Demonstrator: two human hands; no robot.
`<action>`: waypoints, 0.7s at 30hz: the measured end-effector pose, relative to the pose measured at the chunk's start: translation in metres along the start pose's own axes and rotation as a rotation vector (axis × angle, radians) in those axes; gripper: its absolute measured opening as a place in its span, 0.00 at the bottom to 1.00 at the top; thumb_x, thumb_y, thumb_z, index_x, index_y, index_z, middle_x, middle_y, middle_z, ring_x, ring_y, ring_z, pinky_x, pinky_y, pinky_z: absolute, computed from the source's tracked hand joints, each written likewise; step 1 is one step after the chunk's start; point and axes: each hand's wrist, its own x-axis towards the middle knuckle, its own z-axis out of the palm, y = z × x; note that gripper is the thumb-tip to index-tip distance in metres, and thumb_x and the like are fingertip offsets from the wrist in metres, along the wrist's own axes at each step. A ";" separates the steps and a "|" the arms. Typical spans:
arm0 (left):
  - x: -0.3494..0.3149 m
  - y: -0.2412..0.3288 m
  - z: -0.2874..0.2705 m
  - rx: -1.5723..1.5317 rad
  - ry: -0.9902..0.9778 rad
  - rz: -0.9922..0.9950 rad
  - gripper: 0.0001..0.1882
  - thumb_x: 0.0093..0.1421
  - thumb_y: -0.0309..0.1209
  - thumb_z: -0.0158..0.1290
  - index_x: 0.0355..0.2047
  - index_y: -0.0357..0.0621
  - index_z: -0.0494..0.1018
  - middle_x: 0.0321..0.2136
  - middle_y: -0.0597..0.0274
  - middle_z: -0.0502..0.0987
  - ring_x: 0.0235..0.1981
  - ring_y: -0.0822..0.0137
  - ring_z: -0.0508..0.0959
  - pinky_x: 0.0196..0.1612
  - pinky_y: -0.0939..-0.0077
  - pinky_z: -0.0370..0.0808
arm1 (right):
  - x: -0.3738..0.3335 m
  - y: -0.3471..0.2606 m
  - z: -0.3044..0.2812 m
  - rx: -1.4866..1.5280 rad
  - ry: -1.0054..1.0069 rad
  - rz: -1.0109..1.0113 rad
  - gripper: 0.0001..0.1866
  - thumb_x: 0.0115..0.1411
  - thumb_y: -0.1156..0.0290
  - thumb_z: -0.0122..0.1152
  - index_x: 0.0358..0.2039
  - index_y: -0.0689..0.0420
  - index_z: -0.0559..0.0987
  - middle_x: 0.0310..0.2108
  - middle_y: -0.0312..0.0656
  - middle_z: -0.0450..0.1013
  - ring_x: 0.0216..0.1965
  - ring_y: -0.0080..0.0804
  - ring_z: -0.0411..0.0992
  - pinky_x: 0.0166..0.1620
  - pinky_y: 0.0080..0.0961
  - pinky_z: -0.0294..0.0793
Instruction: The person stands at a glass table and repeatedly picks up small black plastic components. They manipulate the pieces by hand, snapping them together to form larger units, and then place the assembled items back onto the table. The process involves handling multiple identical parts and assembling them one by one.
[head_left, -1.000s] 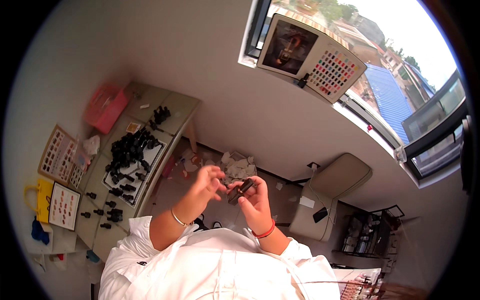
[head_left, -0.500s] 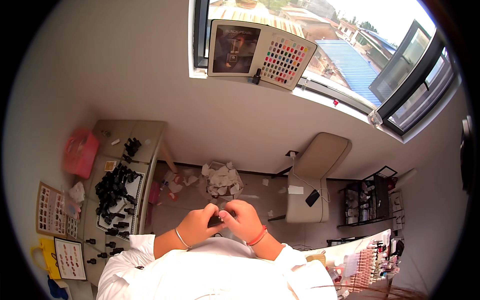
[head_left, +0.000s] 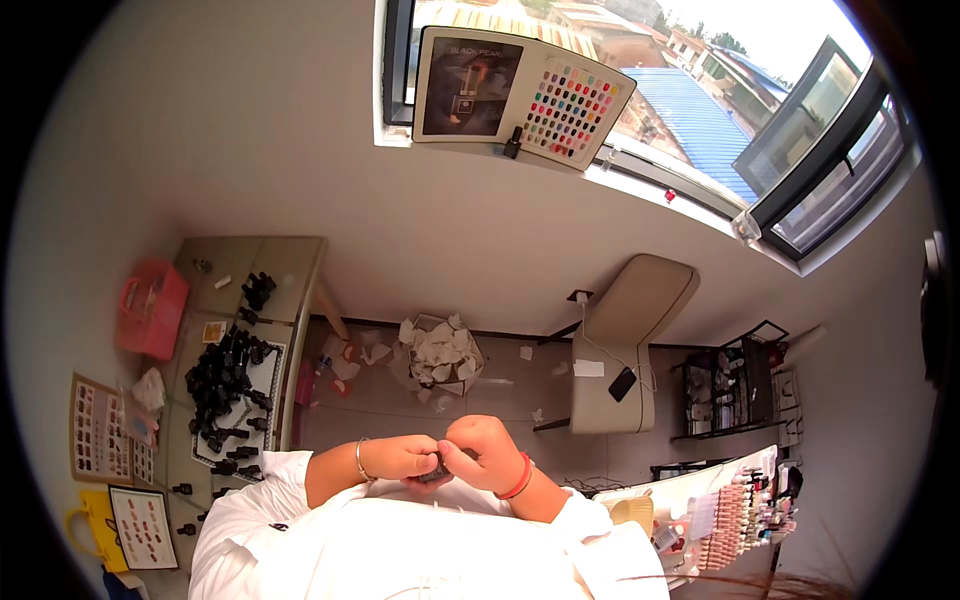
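Observation:
My left hand [head_left: 408,458] and my right hand [head_left: 478,452] meet close in front of my white top, both with curled fingers. Between them is a small dark nail polish bottle [head_left: 432,473], mostly covered by fingers. My left hand wraps its body, while my right hand closes over its upper end; whether the cap is loose cannot be seen. On the table to the left, many similar black nail polish bottles [head_left: 222,378] lie heaped in a white tray [head_left: 268,362], with several more standing on the tabletop nearby.
Left, a pink basket [head_left: 152,310] and colour charts [head_left: 100,428] line the table [head_left: 255,252]. Ahead are a waste bin [head_left: 440,355] overflowing with tissues and a beige chair [head_left: 612,395] bearing a phone [head_left: 622,384]. Right are a black cart [head_left: 735,390] and pinkish bottles [head_left: 725,535].
Both hands have come slightly lower, nearer my body. My left hand has turned so its thumb lies along the bottle, and my right hand has rolled into a tighter fist over it.

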 end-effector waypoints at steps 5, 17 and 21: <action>-0.003 0.026 0.008 0.087 0.096 0.145 0.34 0.53 0.66 0.56 0.32 0.43 0.70 0.24 0.72 0.67 0.25 0.78 0.63 0.27 0.81 0.61 | 0.013 -0.019 -0.021 -0.014 -0.041 -0.033 0.09 0.50 0.74 0.70 0.26 0.60 0.76 0.25 0.42 0.72 0.25 0.37 0.70 0.29 0.27 0.69; -0.020 0.033 0.002 0.473 0.290 0.111 0.35 0.53 0.63 0.59 0.37 0.38 0.72 0.24 0.68 0.71 0.27 0.75 0.68 0.31 0.77 0.67 | 0.021 -0.056 -0.028 -0.377 -0.113 0.210 0.09 0.53 0.78 0.66 0.34 0.61 0.76 0.25 0.46 0.73 0.26 0.43 0.72 0.29 0.31 0.71; -0.020 0.030 -0.003 0.435 0.337 0.142 0.36 0.52 0.62 0.61 0.40 0.37 0.72 0.25 0.71 0.72 0.27 0.78 0.68 0.31 0.80 0.68 | 0.032 -0.049 -0.035 -0.291 -0.113 -0.039 0.09 0.51 0.84 0.65 0.33 0.62 0.77 0.33 0.48 0.76 0.29 0.43 0.74 0.31 0.29 0.74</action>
